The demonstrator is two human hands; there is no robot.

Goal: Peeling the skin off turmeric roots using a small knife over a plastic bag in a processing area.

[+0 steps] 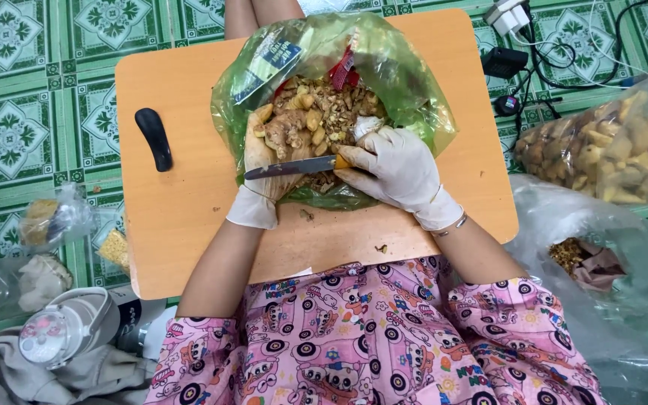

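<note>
knife held crosswise over the green bag

the knife (pixel 294 166) is gripped by the closed right hand (pixel 395 171), blade pointing left; a brown root piece (pixel 286 129) is clasped in the left hand (pixel 260 169).

— What was she doing when you looked over?

— Both gloved hands were on a low wooden table (pixel 181 217). Her right hand (pixel 399 171) gripped a knife (pixel 298 166) by its yellow handle, blade pointing toward nine o'clock. Her left hand (pixel 260 169) held a knobbly piece of ginger (pixel 288 129) against the blade.

— Over what?

— An open green plastic bag (pixel 406 82), full of pale chopped pieces.

— Anything else on the table?

— A small black handle-shaped object (pixel 154 138) at nine o'clock from the bag, well apart from it. On the tiled floor at three o'clock lay a clear bag of bigger yellowish chunks (pixel 609 154); at eleven o'clock from that, a tangle of black chargers (pixel 505 64).
</note>
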